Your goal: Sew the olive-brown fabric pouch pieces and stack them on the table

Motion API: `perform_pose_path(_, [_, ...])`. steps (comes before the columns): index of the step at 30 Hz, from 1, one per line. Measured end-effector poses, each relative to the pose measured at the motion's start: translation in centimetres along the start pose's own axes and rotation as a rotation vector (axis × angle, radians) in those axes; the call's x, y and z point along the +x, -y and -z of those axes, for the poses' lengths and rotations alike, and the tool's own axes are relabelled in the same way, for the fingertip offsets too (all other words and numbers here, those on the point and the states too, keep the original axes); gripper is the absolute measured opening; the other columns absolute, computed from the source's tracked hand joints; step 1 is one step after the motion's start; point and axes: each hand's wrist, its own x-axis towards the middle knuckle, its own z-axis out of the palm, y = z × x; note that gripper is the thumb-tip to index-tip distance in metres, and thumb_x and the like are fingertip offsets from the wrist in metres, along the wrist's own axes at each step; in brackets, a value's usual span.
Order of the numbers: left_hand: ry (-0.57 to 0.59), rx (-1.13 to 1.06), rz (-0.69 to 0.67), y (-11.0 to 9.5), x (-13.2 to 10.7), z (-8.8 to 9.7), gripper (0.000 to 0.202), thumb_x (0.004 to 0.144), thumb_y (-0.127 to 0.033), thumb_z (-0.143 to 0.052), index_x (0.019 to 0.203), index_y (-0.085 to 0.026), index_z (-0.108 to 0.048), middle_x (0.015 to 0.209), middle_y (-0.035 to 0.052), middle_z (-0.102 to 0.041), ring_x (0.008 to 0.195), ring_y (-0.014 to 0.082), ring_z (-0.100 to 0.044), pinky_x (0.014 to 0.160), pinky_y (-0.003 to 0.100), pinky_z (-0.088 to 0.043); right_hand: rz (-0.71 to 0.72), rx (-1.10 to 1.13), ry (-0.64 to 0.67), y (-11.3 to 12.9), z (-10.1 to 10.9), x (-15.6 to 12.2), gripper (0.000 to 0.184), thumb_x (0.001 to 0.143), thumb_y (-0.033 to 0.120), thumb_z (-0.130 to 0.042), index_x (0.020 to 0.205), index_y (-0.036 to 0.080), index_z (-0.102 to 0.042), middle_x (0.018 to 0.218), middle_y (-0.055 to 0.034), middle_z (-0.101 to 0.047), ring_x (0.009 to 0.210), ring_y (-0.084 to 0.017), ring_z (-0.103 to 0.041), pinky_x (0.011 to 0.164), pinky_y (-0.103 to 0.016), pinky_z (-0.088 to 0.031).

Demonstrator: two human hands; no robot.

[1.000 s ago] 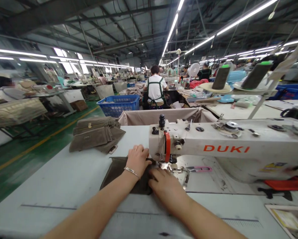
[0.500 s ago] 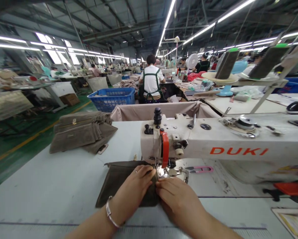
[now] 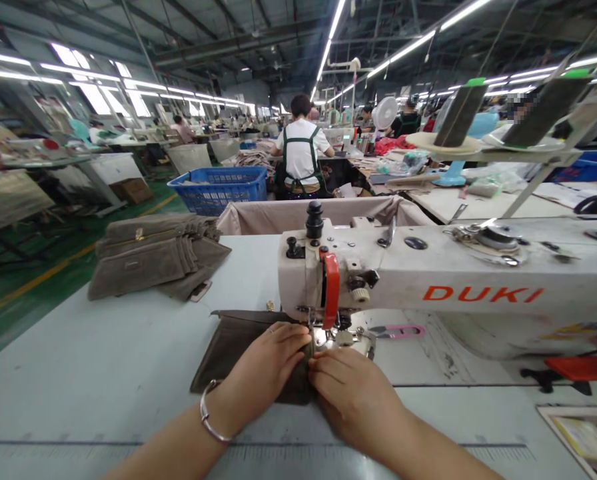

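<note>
A dark olive fabric piece lies flat on the table under the needle of a white DUKI sewing machine. My left hand, with a bracelet at the wrist, presses flat on the fabric, its fingers stretched toward the presser foot. Just to its right my right hand rests on the fabric's edge, fingertips together right in front of the needle. The two hands almost touch.
A stack of folded olive fabric pieces lies at the table's far left. Pink thread snips sit behind the needle plate. A cloth bin, a blue basket and a person in an apron are beyond. Thread cones stand right.
My left hand slid back from beside the machine head onto the fabric next to my right hand. The view dropped and came closer to the machine.
</note>
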Motion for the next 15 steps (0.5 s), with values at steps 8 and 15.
perform_pose_path(8, [0.014,0.020,-0.015,-0.21,-0.07,0.09,0.034,0.094,-0.010,-0.047,0.125,-0.021,-0.057,0.126,0.0050,-0.062,0.119,0.0194,-0.055,0.108,0.040,-0.042,-0.028,0.030,0.026,0.74,0.55,-0.03,0.024,0.085,0.008,-0.046,0.101,0.016,-0.062,0.097,-0.0080,-0.068,0.098,-0.022,-0.059,0.090,-0.037,-0.048])
perform_pose_path(15, [0.023,0.076,-0.041,0.09,0.09,-0.12,0.034,0.094,-0.009,-0.046,0.125,-0.020,-0.056,0.127,0.0055,-0.061,0.121,0.0199,-0.053,0.108,0.040,-0.040,-0.042,0.016,0.016,0.50,0.91,0.13,0.022,0.084,0.009,-0.047,0.097,0.017,-0.063,0.094,-0.0079,-0.068,0.100,-0.021,-0.059,0.089,-0.036,-0.049])
